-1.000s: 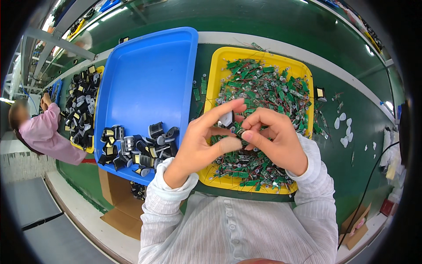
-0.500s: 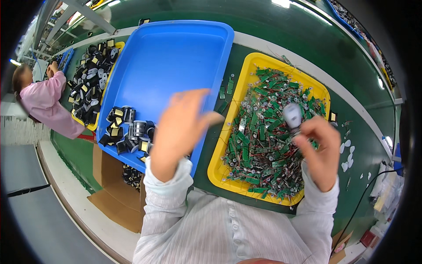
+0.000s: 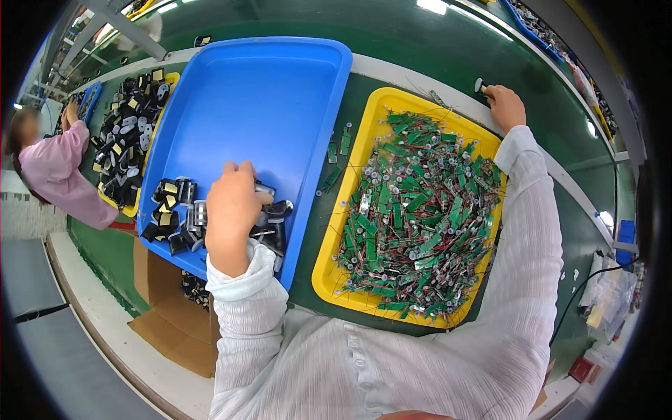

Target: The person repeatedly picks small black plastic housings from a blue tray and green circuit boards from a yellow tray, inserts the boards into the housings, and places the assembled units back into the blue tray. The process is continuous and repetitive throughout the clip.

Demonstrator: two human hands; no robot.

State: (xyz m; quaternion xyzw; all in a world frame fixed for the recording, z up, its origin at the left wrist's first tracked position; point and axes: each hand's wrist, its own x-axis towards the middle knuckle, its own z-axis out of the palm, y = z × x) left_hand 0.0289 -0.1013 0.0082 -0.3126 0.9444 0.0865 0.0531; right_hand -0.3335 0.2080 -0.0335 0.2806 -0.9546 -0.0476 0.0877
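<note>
At the far right, my right hand (image 3: 509, 108) is stretched over the green belt beyond the bench edge. Its fingers are closed on a small black plastic housing (image 3: 481, 87) with a pale square pad. My left hand (image 3: 235, 210) reaches down into the near part of the blue tray (image 3: 262, 77), fingers curled around a grey-and-black plastic housing (image 3: 264, 188) that is mostly hidden. Similar black housings (image 3: 168, 210) lie heaped about that hand. Between my arms stands a yellow tray (image 3: 327, 269), full of green circuit boards (image 3: 413, 210) with thin wires.
A second yellow tray (image 3: 128, 210) with black and grey housings stands at left, near a person in a pink sleeve (image 3: 59, 157). Some loose circuit boards (image 3: 344, 140) lie between the trays. An open cardboard box (image 3: 168, 329) sits below the bench; a black cable (image 3: 581, 287) hangs at right.
My right hand has moved from above the circuit boards out to the far belt with the housing. My left hand has lowered into the blue tray and closed. The view has shifted slightly.
</note>
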